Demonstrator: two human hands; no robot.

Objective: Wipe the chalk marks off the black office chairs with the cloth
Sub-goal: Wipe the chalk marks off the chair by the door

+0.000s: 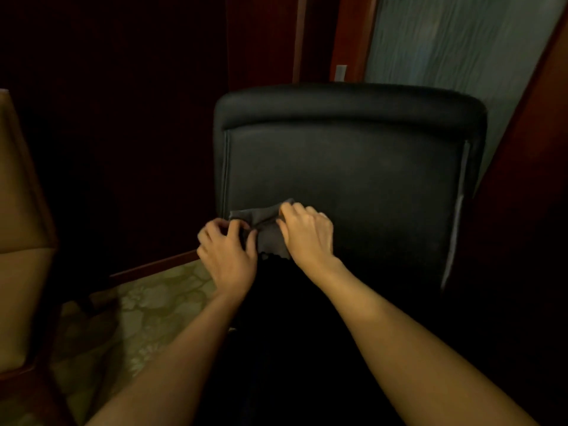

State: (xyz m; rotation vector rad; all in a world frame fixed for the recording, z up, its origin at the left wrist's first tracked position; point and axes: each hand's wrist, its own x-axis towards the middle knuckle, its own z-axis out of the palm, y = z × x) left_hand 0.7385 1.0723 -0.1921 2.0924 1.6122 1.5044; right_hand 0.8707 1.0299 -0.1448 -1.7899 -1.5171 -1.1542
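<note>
No writing, brand or label can be read anywhere in the dim view. At the far left stands a tan padded seat [21,229] with a dark wooden edge. Beside it the patterned green carpet [147,315] shows in a wedge, bordered by a reddish wooden baseboard [153,265]. Behind that the room falls into deep shadow, and dark red wood panelling [264,38] rises at the top centre. Further right hangs a pale blue-grey textured wall panel [455,38], framed by more red wood.

The black office chair [347,167] fills the middle and right, its leather back facing the person, with a rounded top roll and pale piping down each side. Any chalk marks are too faint in this light to tell.

Both bare forearms reach up from the bottom edge. The left hand [227,250] sits at the chair back's lower left corner, its fingers curled in and pinching the near edge of the grey cloth [261,222]. The cloth lies bunched against the leather just between the two hands, with a frayed lower edge hanging below them. The right hand [307,232] is just beside the left, its fingers bent over the cloth's right side, gripping it and holding it to the chair back.
</note>
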